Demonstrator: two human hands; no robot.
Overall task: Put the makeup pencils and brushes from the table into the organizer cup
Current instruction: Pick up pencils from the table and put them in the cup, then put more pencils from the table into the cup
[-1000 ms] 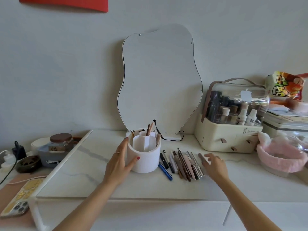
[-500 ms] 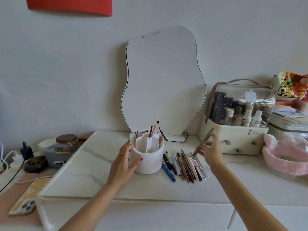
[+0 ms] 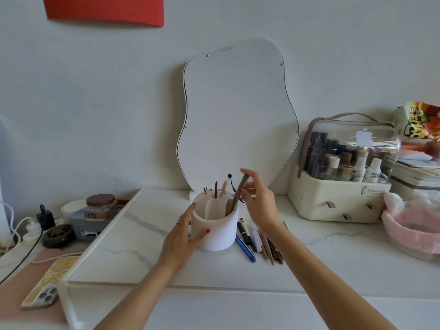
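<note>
A white round organizer cup [image 3: 217,234] with inner dividers stands on the marble board, several pencils upright in it. My left hand [image 3: 181,236] is wrapped around the cup's left side. My right hand [image 3: 258,203] hovers at the cup's right rim, pinching a grey-brown pencil [image 3: 239,194] whose lower end dips into the right compartment. Several pencils and pens [image 3: 256,239], one of them blue, lie in a row on the board just right of the cup, partly hidden by my right forearm.
A wavy mirror [image 3: 235,115] leans on the wall behind the cup. A cream cosmetics case [image 3: 338,198] and a pink headband in a bowl [image 3: 412,227] stand at the right. At the left are a jar [image 3: 100,207], cables and a phone [image 3: 50,282].
My right hand picked a grey-brown pencil from the row, lifted it and carried it left to the cup. My left hand stayed on the cup.
</note>
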